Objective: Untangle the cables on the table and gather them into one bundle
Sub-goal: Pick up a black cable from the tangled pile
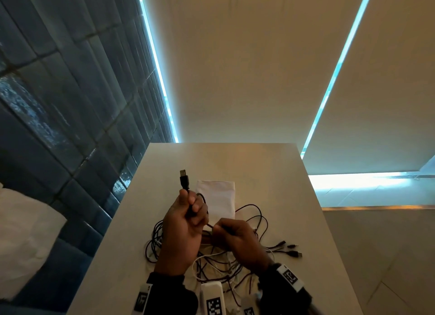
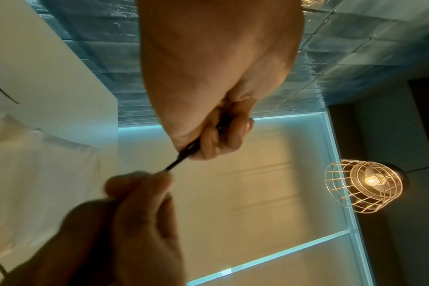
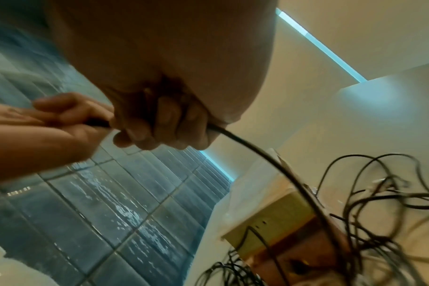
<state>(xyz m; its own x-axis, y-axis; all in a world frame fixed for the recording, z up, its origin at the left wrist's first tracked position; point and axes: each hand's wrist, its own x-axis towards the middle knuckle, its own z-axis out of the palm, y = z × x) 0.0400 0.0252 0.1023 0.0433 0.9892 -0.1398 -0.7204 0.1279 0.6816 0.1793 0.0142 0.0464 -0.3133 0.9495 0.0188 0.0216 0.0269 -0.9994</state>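
Smooth pale table (image 1: 270, 173), thin black cable (image 1: 184, 182) gripped in both hands

Dim, warm-toned room, lit mainly by cold cyan light strips (image 1: 156, 63) running along the edges of beige blinds (image 1: 247, 67), with blown-out glare at a sill to the right of the grip. Hands in near silhouette from the head camera, left hand (image 1: 182, 225) and right hand (image 1: 235, 238) dark against the pale table (image 1: 270, 164). Glossy blue wall tiles (image 1: 58, 91) streaked with specular reflections. Strong wide-angle bending of straight lines toward the frame edges. From the left wrist, a caged bulb (image 2: 365, 182) glowing amber, sharp; right hand below the grip smeared by motion blur. From the right wrist, the cable tangle (image 3: 355, 222) soft and blurred.
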